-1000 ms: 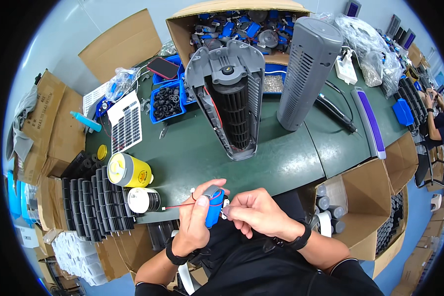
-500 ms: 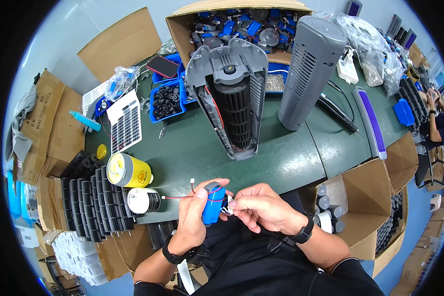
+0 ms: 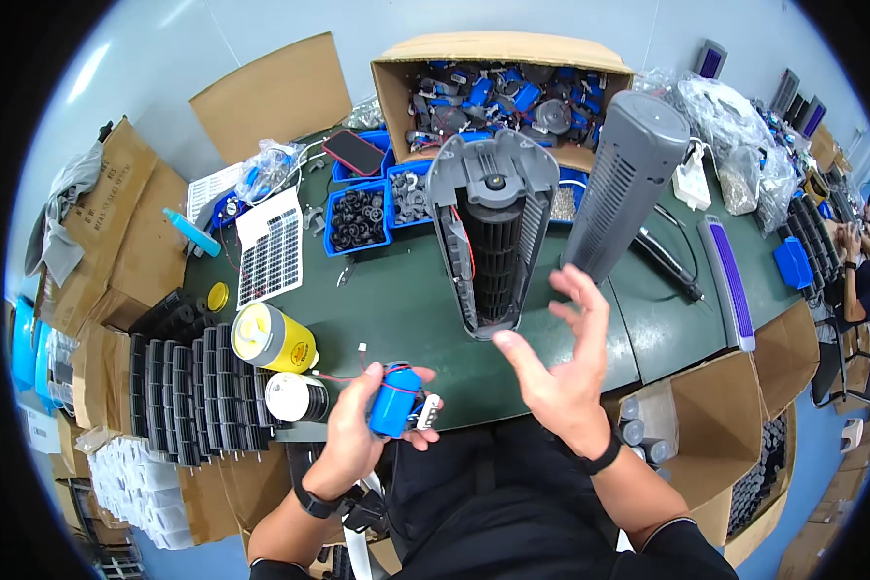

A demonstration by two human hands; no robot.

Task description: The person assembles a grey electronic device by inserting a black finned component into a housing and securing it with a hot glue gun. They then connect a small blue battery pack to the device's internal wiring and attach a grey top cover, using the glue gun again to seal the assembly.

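Note:
My left hand (image 3: 351, 433) is closed around a blue battery pack (image 3: 393, 406) with thin red wires over it. A small white part (image 3: 428, 413) sticks out at the pack's right side, by the fingertips. A small white plug (image 3: 362, 347) stands up on a wire above the hand. My right hand (image 3: 572, 394) is raised over the table's front edge, fingers spread, holding nothing. Just beyond it stands an opened grey tower fan housing (image 3: 541, 198) with a black ribbed roller (image 3: 498, 256) inside. A closed grey slotted tower housing (image 3: 621, 184) leans behind my fingertips.
A carton (image 3: 512, 46) of blue packs and grey parts stands at the back. Blue bins (image 3: 358, 249), a phone (image 3: 354, 152), a yellow jug (image 3: 290, 343) and a white-lidded tub (image 3: 295, 397) are leftward. Black rollers (image 3: 179, 396) are stacked left; an open carton (image 3: 715, 401) is right.
My right hand has let go of the small white part by the pack, moved up and right, and opened. My left hand has moved slightly left and down with the pack.

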